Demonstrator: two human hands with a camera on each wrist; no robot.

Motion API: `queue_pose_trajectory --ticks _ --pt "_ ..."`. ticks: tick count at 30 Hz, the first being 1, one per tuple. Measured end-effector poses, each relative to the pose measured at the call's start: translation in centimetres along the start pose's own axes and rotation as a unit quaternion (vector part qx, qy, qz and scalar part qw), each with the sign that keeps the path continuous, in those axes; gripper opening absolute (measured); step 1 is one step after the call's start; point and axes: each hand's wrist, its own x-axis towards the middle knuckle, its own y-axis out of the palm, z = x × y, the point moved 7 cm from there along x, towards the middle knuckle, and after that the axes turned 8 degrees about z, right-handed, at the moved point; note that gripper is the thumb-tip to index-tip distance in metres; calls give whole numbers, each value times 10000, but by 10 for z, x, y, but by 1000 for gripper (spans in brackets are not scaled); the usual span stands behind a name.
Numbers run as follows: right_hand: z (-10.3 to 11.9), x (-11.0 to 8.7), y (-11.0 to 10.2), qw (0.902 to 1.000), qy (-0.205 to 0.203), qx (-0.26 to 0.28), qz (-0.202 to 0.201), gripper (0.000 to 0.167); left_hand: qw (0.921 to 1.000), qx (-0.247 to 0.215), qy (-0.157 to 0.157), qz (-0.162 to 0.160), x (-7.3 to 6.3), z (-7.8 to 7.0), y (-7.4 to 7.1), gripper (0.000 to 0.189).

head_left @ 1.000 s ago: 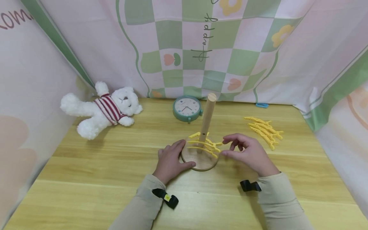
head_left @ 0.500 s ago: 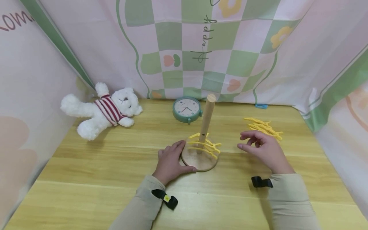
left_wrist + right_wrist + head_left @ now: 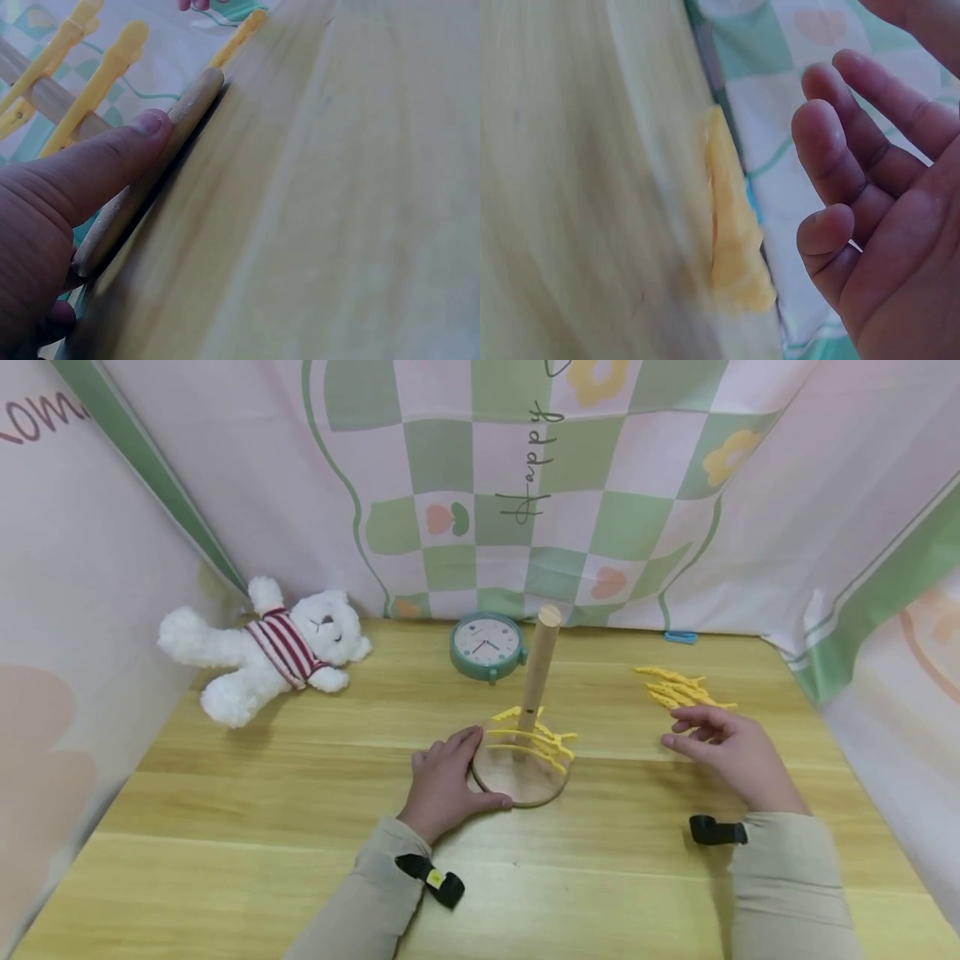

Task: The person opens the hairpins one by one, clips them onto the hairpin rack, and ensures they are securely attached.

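Note:
A wooden post stands upright on a round wooden base near the table's middle. Several thin yellow plastic pieces, branch-like with knobbed ends, sit across its lower part above the base. My left hand holds the base at its left side, with the thumb along the rim in the left wrist view. My right hand holds nothing, its fingers loosely bent, just in front of a pile of similar yellow pieces. That pile appears blurred beside the hand in the right wrist view.
A teal alarm clock lies face up behind the post. A white teddy bear in a striped shirt lies at the back left. Near the back edge is a small blue clip. A patterned curtain borders the wooden table.
My right hand has moved away from the yellow pieces on the post, rightward to the front of the pile. My left hand has stayed at the base.

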Motion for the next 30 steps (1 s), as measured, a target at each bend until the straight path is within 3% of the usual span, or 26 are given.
queue_pose_trajectory --ticks 7,14,30 --pt "-33 -5 -9 9982 570 -161 10 60 10000 -48 -10 -74 0 1 -1 113" --pt "-54 -6 -13 9967 808 -114 28 65 9998 -52 31 -173 0 0 -3 112" --pt "-79 -6 -12 9921 1236 -122 202 83 9998 -124 14 -152 -1 -1 -3 112"
